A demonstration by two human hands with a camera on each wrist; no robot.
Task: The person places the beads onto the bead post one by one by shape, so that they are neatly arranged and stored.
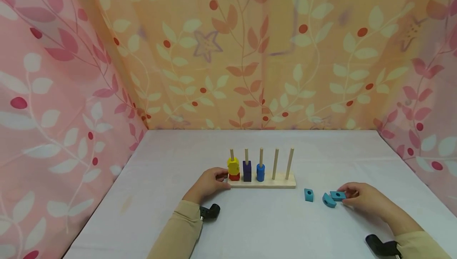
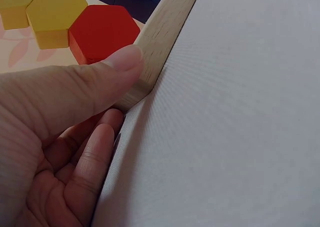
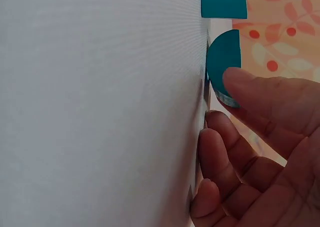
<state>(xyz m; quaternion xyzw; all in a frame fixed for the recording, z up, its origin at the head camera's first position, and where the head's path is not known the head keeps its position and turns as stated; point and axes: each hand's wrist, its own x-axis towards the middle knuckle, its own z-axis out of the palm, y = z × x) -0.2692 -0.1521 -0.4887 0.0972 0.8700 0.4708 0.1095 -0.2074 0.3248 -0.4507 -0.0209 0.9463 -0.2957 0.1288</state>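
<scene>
My left hand [image 1: 210, 181] grips the left end of a wooden peg stand [image 1: 262, 185], its thumb along the corner of the base. Red [image 1: 234, 177] and yellow blocks [image 1: 233, 166] sit on the first peg, dark purple blocks [image 1: 247, 171] on the second and blue blocks [image 1: 260, 173] on the third. The two right pegs are bare. With thumb and fingers, my right hand [image 1: 364, 197] pinches the right end of a teal rectangular block [image 1: 335, 194] with a hole. Touching or close beside it lies a teal half-round block [image 1: 328, 200].
Another teal block [image 1: 308, 195] with a hole lies between the stand and the right hand. All stands on a white-covered table [image 1: 264, 227]. Patterned cloth [image 1: 242, 52] hangs behind and at both sides. Black wrist devices [image 1: 210, 211] sit at both cuffs.
</scene>
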